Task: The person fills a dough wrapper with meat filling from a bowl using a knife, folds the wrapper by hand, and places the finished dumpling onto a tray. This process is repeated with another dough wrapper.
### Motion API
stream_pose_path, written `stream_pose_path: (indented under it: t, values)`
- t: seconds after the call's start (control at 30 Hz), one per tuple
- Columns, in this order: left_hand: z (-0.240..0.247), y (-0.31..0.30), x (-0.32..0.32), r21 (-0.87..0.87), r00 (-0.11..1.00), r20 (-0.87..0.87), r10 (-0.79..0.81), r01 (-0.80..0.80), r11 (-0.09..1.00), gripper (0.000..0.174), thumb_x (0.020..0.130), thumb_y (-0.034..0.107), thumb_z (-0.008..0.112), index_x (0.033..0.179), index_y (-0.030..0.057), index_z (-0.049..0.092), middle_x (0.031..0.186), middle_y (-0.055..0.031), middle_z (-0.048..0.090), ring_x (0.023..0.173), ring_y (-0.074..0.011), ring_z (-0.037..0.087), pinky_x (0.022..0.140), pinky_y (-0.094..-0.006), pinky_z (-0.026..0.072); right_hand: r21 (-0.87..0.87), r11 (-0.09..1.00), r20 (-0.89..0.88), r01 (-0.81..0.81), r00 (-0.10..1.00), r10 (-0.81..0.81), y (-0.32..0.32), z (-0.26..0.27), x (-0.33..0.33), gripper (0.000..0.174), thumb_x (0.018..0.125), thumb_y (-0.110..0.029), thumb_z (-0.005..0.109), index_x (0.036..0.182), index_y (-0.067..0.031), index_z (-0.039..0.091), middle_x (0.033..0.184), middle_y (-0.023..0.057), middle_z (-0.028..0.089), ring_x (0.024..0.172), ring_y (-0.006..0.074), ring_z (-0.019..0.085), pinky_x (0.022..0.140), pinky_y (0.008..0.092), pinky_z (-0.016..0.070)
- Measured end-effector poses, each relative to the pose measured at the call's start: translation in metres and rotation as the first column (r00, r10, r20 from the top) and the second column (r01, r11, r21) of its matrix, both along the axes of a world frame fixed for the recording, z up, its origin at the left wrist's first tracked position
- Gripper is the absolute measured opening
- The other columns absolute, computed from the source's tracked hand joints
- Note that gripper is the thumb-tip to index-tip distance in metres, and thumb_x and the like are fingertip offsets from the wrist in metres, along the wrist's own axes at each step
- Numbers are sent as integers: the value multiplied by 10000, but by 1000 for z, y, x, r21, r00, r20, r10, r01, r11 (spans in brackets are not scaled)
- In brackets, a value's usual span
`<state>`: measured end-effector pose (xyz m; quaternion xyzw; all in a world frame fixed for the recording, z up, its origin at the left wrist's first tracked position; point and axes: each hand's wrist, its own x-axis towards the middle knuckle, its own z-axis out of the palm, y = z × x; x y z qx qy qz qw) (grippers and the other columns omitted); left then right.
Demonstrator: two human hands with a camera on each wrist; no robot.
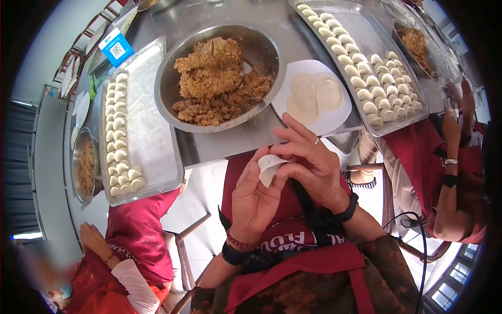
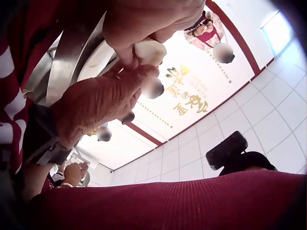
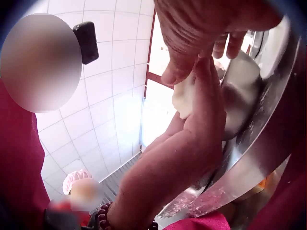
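Note:
A pale dough wrapper (image 1: 270, 168), folded over, is held between both hands in front of the body, near the table's edge. The left hand (image 1: 254, 196) cradles it with thumb and fingers. From the other side, the right hand (image 1: 312, 170) pinches its edge between thumb and forefinger, the other fingers raised. In the left wrist view the dough (image 2: 150, 51) shows between the fingertips; in the right wrist view the dough (image 3: 183, 98) is partly covered by the left hand (image 3: 184, 129). Whether it has filling inside cannot be told.
Beyond the hands stand a steel bowl (image 1: 162, 99) of brown filling and a white plate (image 1: 334, 116) with flat wrappers (image 1: 329, 93). Floured trays hold rows of dumplings, one tray (image 1: 151, 131) left, another tray (image 1: 389, 128) right. People in red aprons are at both sides.

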<state>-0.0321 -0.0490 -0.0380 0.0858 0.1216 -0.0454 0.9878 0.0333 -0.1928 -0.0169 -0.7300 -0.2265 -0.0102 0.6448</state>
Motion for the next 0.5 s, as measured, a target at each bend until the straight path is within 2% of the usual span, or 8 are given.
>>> stream_pose_path:
  t: [0.07, 0.2, 0.3, 0.4, 0.5]
  values:
    - [-4, -2, -1, -69, 999, 26, 36, -35, 997, 399, 1047, 173, 455, 1392, -27, 445, 1423, -195, 496, 1322, -285, 494, 1131, -440, 420, -34, 999, 123, 1, 992, 3, -1, -7, 1, 234, 801, -86, 772, 1030, -87, 722, 1205, 109, 692, 1323, 302, 523, 1013, 395, 469]
    - [0, -4, -2, -5, 998, 17, 57, -57, 998, 397, 1041, 172, 472, 1386, -25, 453, 1429, -197, 493, 1323, -286, 494, 1133, -444, 418, -102, 995, 234, -14, 971, 38, -5, -9, 2, 229, 808, -67, 765, 1029, -83, 711, 1206, 109, 691, 1296, 309, 548, 1026, 401, 454]
    - [-1, -3, -2, 60, 998, 31, 54, -56, 997, 395, 1040, 180, 481, 1379, -22, 462, 1412, -197, 505, 1320, -292, 496, 1119, -445, 431, -80, 997, 181, -15, 983, 29, -5, -11, 2, 262, 793, -74, 774, 1046, -98, 713, 1201, 104, 693, 1296, 306, 549, 1038, 401, 439]
    - [0, -1, -3, 170, 998, 33, 50, -55, 984, 399, 1043, 194, 478, 1376, -23, 461, 1383, -193, 521, 1303, -294, 507, 1101, -438, 450, 19, 999, 21, -35, 999, 35, -1, 4, 0, 310, 774, -95, 782, 1075, -119, 712, 1198, 89, 696, 1294, 302, 551, 1040, 392, 436]
    - [5, -1, -1, 252, 999, 22, 33, -37, 967, 406, 1043, 201, 480, 1375, -33, 453, 1366, -176, 534, 1281, -270, 522, 1088, -410, 453, -88, 992, 140, -89, 985, 100, -2, 1, 2, 279, 775, -117, 775, 1049, -128, 725, 1186, 73, 701, 1299, 292, 548, 1041, 382, 433]
